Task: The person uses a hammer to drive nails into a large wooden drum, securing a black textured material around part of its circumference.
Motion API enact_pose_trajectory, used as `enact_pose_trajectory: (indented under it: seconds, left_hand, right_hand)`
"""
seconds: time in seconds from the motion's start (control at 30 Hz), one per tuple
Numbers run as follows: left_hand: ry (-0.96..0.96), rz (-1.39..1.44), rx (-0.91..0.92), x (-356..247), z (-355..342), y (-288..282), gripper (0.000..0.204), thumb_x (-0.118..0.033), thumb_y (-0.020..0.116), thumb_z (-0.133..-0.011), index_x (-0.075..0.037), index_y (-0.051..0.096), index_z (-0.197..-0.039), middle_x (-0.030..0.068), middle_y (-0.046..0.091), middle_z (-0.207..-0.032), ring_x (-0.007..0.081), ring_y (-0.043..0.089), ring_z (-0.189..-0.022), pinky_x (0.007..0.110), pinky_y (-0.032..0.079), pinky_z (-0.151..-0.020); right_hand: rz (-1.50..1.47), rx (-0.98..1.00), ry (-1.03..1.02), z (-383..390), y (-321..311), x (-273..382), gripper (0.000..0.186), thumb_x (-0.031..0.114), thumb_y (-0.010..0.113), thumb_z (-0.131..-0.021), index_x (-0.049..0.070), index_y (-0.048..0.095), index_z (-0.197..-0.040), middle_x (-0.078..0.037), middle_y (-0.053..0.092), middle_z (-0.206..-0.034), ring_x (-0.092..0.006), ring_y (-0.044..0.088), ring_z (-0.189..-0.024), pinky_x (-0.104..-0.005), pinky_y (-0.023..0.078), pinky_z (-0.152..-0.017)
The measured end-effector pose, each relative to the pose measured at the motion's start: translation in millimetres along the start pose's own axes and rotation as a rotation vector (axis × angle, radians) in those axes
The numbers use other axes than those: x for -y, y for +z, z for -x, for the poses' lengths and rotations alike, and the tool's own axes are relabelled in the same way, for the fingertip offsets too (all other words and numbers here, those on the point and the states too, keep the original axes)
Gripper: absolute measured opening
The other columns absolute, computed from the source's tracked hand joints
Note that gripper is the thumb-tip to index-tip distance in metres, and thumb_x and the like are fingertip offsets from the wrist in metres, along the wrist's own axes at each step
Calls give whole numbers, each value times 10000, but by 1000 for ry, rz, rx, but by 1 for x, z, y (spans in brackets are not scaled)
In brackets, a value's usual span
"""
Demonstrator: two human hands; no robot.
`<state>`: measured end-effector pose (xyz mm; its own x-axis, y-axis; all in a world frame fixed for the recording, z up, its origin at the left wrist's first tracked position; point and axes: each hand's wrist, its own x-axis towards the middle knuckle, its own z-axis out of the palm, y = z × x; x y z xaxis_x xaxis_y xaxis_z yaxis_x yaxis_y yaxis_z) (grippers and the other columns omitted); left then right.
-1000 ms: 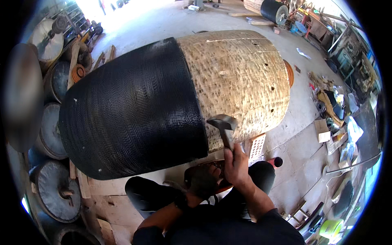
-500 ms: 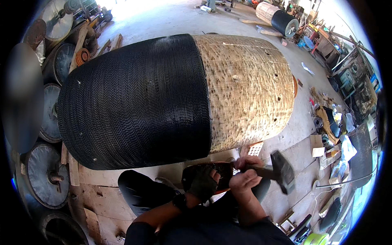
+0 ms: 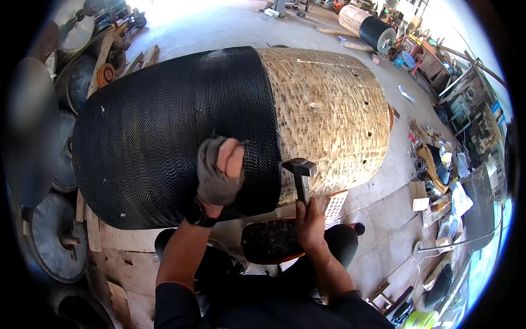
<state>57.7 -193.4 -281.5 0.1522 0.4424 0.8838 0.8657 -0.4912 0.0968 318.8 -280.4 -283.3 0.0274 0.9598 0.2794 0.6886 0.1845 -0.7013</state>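
Drum [image 3: 235,104] lies before both hands [image 3: 219,174]; the right [image 3: 311,225] grips a hammer [image 3: 301,167].

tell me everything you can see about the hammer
The hammer is gripped by its handle in the right hand, its head at the far end. The head looks like dark metal, blocky at the right and tapering at the left. It appears over the drum's pale section, near the black covering; contact is unclear.

We see matt cloth in the glove [image 3: 210,178] on our left hand [image 3: 220,172]; beyond it, the drum covering [image 3: 164,126] looks finely ridged, faintly glossy. Above our right hand [image 3: 310,223], the metal hammer head [image 3: 298,166]; beyond, rough, pitted wood [image 3: 331,109].
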Motion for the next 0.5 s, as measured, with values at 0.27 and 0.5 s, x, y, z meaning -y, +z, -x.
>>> enact_pose_trajectory:
  seconds: [0.27, 0.5]
  left_hand:
    - [78, -224, -58, -15, -45, -19, 404, -8, 678, -785, -66, 622, -1181, 109, 563, -1123, 305, 595, -987, 501, 505, -874]
    - [82, -204, -59, -11, -44, -16, 414, -18, 678, -770, -65, 617, -1177, 113, 554, -1105, 307, 594, -976, 505, 504, -867]
  right_hand:
    - [113, -55, -101, 1, -8, -5, 248, 222, 557, -992, -22, 518, -967, -172, 552, -691, -262, 573, -596, -412, 457, -554]
    - [-459, -321, -279, 18, -18, 10, 220, 170, 490, -1008, -35, 560, -968, -63, 590, -746, -130, 507, -598, -273, 403, -532]
